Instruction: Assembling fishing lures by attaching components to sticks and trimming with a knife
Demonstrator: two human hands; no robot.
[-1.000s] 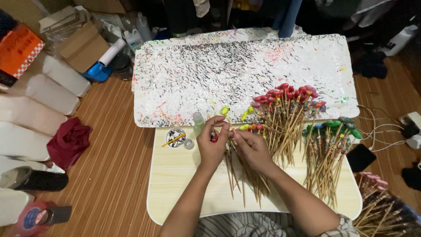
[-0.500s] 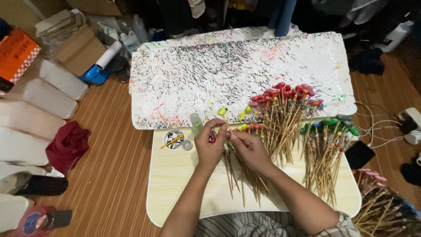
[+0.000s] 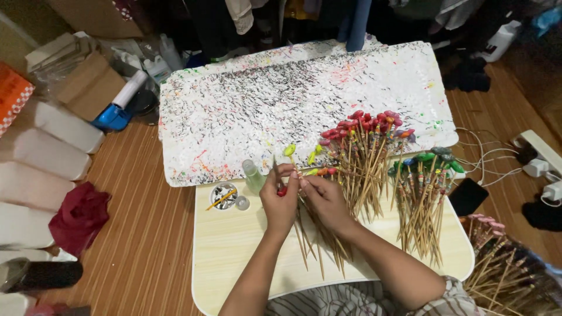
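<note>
My left hand (image 3: 280, 202) and my right hand (image 3: 324, 198) meet over the small light wooden table (image 3: 234, 257). Together they pinch a thin wooden stick with a yellow-green painted tip (image 3: 290, 151); a small red piece (image 3: 283, 191) shows between the left fingers. Under the right hand lies a loose bundle of bare sticks (image 3: 319, 243). A fan of red-tipped sticks (image 3: 364, 152) lies just right of the hands, and green- and blue-tipped sticks (image 3: 424, 193) lie further right.
A white foam board (image 3: 263, 111) speckled with paint marks lies beyond the table. A small clear bottle (image 3: 253, 175) and a round dish with a yellow stick (image 3: 223, 196) stand left of the hands. More sticks (image 3: 506, 272) lie at the lower right, a power strip (image 3: 541, 161) and a red cloth (image 3: 79, 216) on the floor.
The camera has shifted slightly; both hands stay together on the stick at the table's far edge, with only small finger movement.
</note>
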